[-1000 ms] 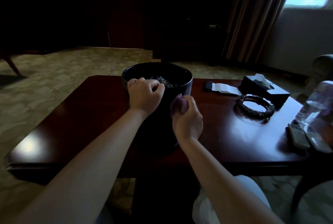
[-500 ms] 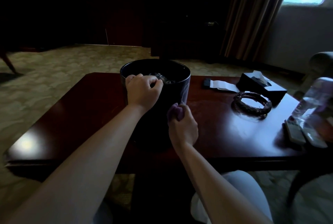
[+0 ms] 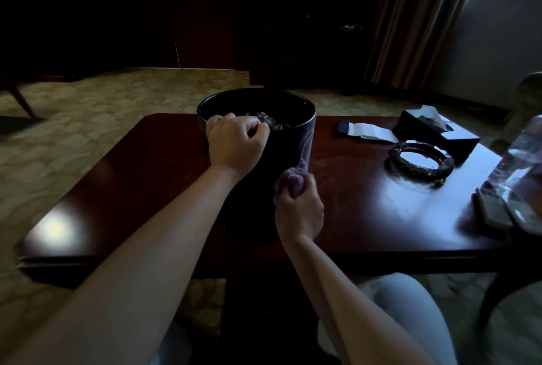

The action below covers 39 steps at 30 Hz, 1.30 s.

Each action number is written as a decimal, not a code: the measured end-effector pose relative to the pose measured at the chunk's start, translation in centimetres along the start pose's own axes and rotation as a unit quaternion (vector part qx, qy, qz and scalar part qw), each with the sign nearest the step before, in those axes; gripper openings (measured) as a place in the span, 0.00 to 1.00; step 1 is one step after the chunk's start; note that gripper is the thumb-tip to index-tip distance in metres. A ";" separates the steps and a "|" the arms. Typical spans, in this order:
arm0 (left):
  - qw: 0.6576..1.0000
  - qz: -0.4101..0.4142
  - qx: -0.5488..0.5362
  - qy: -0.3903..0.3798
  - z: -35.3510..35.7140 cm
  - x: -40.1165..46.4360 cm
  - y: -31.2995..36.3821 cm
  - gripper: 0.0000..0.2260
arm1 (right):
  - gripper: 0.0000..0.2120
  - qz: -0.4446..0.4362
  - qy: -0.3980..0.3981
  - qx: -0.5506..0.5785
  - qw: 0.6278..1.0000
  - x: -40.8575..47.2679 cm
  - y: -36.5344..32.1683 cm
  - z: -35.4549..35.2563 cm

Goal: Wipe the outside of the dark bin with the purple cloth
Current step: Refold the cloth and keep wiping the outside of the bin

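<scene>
The dark round bin stands on the dark red wooden table, with crumpled clear plastic showing inside it. My left hand grips the bin's near rim, fingers curled over the edge. Lower on the bin's right side, my right hand clutches the bunched purple cloth and presses it against the outer wall. Most of the cloth is hidden inside my fist.
On the table's right half lie a glass ashtray, a black tissue box, a white paper beside a small dark object, a clear plastic bottle and a remote. Carpet surrounds the table; curtains hang at the back right.
My right hand has slid the purple cloth down the bin's right side, from near the rim to about mid-height. My left hand has kept its hold on the rim.
</scene>
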State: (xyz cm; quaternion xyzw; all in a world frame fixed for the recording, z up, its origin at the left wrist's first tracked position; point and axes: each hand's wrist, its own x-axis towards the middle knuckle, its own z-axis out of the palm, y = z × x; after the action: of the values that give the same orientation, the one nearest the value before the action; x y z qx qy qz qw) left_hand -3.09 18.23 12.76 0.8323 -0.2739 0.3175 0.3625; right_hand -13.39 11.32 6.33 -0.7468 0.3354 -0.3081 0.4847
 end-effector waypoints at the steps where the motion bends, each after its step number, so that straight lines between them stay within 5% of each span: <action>1: 1.000 0.001 0.001 0.003 0.0 0.0 0.0 0.19 | 0.07 -0.015 0.012 0.017 1.000 0.4 -0.5 -0.2; 4: 1.000 0.001 -0.003 0.006 0.2 0.0 0.1 0.19 | 0.08 -0.028 0.007 -0.002 1.000 0.8 -0.2 -0.1; 9: 1.000 0.004 -0.003 0.008 0.3 -0.1 -0.1 0.19 | 0.08 0.074 -0.081 -0.068 0.992 -1.2 4.3 0.8; 16: 1.000 0.005 0.000 0.015 0.5 -0.1 -0.2 0.19 | 0.08 -0.013 0.028 0.041 0.999 1.1 -0.2 -0.1; 23: 1.000 0.013 -0.005 0.023 0.4 -0.1 0.0 0.20 | 0.04 0.063 -0.042 -0.029 0.997 0.4 2.9 0.0; 30: 1.000 0.012 0.002 0.019 0.3 0.0 -0.1 0.20 | 0.06 -0.029 0.006 0.048 0.998 2.5 -0.3 -0.7; 36: 1.000 0.016 0.004 0.019 0.3 -0.1 -0.2 0.19 | 0.05 0.130 -0.088 0.016 0.988 0.4 7.2 1.7; 39: 0.999 0.018 0.003 0.027 0.5 -0.2 -0.2 0.19 | 0.04 0.115 -0.062 0.031 0.991 0.5 7.0 1.8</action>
State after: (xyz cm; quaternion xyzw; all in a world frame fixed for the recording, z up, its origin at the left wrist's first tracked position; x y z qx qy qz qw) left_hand -2.94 18.00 12.32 0.8194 -0.2778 0.3474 0.3615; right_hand -13.10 9.67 -0.70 -0.7052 0.3789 -0.2137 0.5599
